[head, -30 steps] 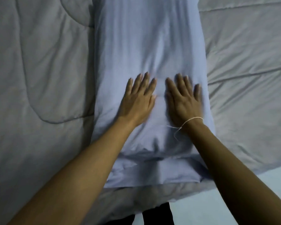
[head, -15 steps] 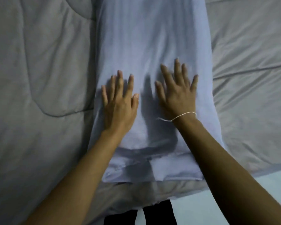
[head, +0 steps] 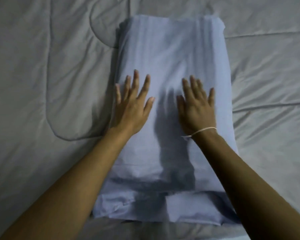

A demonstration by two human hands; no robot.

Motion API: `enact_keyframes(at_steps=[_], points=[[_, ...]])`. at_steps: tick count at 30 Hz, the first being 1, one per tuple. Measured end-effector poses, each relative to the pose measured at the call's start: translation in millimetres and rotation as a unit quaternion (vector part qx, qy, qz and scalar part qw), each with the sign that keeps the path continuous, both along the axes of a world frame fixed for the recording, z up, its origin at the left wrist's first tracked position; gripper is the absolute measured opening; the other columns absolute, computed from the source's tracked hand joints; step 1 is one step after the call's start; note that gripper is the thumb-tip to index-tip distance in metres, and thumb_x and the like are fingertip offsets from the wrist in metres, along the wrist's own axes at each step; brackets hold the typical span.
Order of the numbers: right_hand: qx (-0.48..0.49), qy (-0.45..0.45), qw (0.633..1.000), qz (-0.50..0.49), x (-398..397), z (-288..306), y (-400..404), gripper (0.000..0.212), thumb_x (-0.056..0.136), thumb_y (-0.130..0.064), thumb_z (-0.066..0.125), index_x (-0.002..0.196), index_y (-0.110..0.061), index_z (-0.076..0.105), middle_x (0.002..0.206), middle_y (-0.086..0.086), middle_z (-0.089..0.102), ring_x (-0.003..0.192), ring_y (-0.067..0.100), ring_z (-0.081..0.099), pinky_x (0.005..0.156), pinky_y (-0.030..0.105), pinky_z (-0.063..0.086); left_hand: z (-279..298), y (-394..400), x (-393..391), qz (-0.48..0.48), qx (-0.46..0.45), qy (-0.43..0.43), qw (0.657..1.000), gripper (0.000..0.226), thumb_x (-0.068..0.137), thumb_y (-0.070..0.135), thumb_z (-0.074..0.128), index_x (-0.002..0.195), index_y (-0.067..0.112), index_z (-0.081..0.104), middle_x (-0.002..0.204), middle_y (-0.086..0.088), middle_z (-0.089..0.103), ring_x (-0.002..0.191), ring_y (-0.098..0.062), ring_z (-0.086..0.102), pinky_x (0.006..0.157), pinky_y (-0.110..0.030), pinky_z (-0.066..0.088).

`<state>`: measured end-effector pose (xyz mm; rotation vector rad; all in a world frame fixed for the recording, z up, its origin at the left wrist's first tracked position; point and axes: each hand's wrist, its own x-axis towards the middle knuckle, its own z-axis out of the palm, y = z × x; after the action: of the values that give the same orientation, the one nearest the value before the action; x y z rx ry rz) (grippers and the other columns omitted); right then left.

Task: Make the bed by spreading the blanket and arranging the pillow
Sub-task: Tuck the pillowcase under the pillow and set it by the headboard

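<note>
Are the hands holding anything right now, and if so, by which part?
Nothing is held. The left hand and right hand lie flat, fingers spread, palms down on top of the blue pillow, which rests on the grey blanket.

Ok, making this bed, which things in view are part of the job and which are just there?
Part of the job:
- blue pillow, lying on the blanket
- grey quilted blanket, spread beneath it
- left hand and right hand, both flat and open on the pillow

Just there:
- thin string bracelet on the right wrist
</note>
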<state>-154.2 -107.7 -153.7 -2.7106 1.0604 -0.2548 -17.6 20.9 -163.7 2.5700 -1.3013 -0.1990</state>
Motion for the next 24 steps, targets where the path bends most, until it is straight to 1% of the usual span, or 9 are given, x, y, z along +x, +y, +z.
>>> enact_keyframes(at_steps=[2, 4, 7, 9, 11, 14, 16, 20, 24], points=[[-0.016, 0.073, 0.997, 0.015, 13, -13, -18, 0.050, 0.100, -0.040, 0.030, 0.147, -0.024, 0.031, 0.158, 0.005, 0.021, 0.147, 0.024, 0.017, 0.111, 0.063, -0.004, -12, -16, 12, -0.024, 0.054, -0.011, 0.998, 0.064, 0.093, 0.057, 0.021, 0.151, 0.029, 0.013, 0.160, -0.006, 0.004, 0.147, -0.027, 0.005, 0.114, -0.061, 0.002], [-0.005, 0.127, 0.989, -0.081, -3, -17, -53, 0.053, 0.098, -0.050, 0.028, 0.147, -0.032, 0.024, 0.160, 0.001, 0.013, 0.147, 0.025, 0.009, 0.107, 0.070, -0.006, -26, -6, 32, 0.041, 0.086, 0.004, 0.995, 0.068, 0.093, 0.061, 0.026, 0.151, 0.030, 0.005, 0.161, -0.005, -0.002, 0.147, -0.027, 0.000, 0.112, -0.062, -0.003], [0.043, 0.085, 0.973, -0.211, -34, -1, -79, 0.066, 0.091, -0.060, 0.036, 0.148, -0.031, 0.022, 0.159, 0.013, 0.012, 0.145, 0.038, 0.010, 0.110, 0.068, 0.006, -30, 12, 52, 0.164, 0.060, 0.061, 0.983, 0.080, 0.091, 0.063, 0.031, 0.151, 0.023, -0.004, 0.160, -0.009, -0.007, 0.146, -0.034, -0.004, 0.112, -0.059, -0.002], [0.041, 0.036, 0.984, -0.171, -40, -3, -68, 0.069, 0.088, -0.060, 0.043, 0.148, -0.030, 0.025, 0.158, 0.016, 0.015, 0.142, 0.041, 0.017, 0.111, 0.063, 0.018, -29, 11, 55, 0.183, 0.008, 0.139, 0.973, 0.085, 0.091, 0.060, 0.038, 0.151, 0.017, -0.004, 0.159, -0.013, -0.006, 0.146, -0.033, -0.002, 0.116, -0.048, 0.002], [0.040, 0.014, 0.993, -0.113, -45, -14, -48, 0.074, 0.083, -0.067, 0.044, 0.146, -0.033, 0.027, 0.156, 0.019, 0.017, 0.138, 0.044, 0.026, 0.110, 0.058, 0.027, -28, 5, 49, 0.212, -0.068, 0.246, 0.943, 0.089, 0.091, 0.051, 0.049, 0.151, 0.010, -0.003, 0.159, -0.016, 0.001, 0.147, -0.028, 0.007, 0.117, -0.033, 0.007], [0.092, -0.007, 0.984, -0.150, -49, -26, -33, 0.078, 0.079, -0.071, 0.050, 0.146, -0.044, 0.019, 0.158, 0.017, 0.009, 0.137, 0.044, 0.027, 0.112, 0.050, 0.029, -25, -1, 40, 0.294, -0.112, 0.347, 0.883, 0.096, 0.086, 0.049, 0.060, 0.151, 0.004, 0.005, 0.158, -0.015, 0.014, 0.144, -0.023, 0.020, 0.114, -0.024, 0.015], [0.110, -0.017, 0.977, -0.184, -49, -26, -34, 0.083, 0.076, -0.071, 0.054, 0.146, -0.047, 0.014, 0.157, 0.018, 0.010, 0.135, 0.044, 0.031, 0.110, 0.050, 0.033, -26, -1, 42, 0.333, -0.103, 0.368, 0.862, 0.100, 0.080, 0.056, 0.064, 0.149, 0.003, 0.016, 0.155, -0.014, 0.024, 0.142, -0.023, 0.028, 0.111, -0.024, 0.022], [0.130, -0.007, 0.974, -0.186, -49, -22, -38, 0.087, 0.074, -0.074, 0.054, 0.145, -0.050, 0.010, 0.152, 0.024, 0.022, 0.129, 0.047, 0.039, 0.107, 0.051, 0.037, -22, 1, 50, 0.340, -0.074, 0.409, 0.844, 0.102, 0.070, 0.067, 0.067, 0.145, 0.007, 0.032, 0.150, -0.010, 0.036, 0.137, -0.021, 0.038, 0.105, -0.023, 0.030], [0.136, -0.023, 0.973, -0.187, -48, -22, -36, 0.085, 0.074, -0.072, 0.056, 0.145, -0.049, 0.014, 0.149, 0.021, 0.028, 0.126, 0.046, 0.043, 0.103, 0.051, 0.041, -17, 0, 50, 0.327, -0.085, 0.434, 0.835, 0.095, 0.067, 0.064, 0.072, 0.140, 0.011, 0.042, 0.142, -0.006, 0.048, 0.127, -0.019, 0.049, 0.097, -0.022, 0.037]])
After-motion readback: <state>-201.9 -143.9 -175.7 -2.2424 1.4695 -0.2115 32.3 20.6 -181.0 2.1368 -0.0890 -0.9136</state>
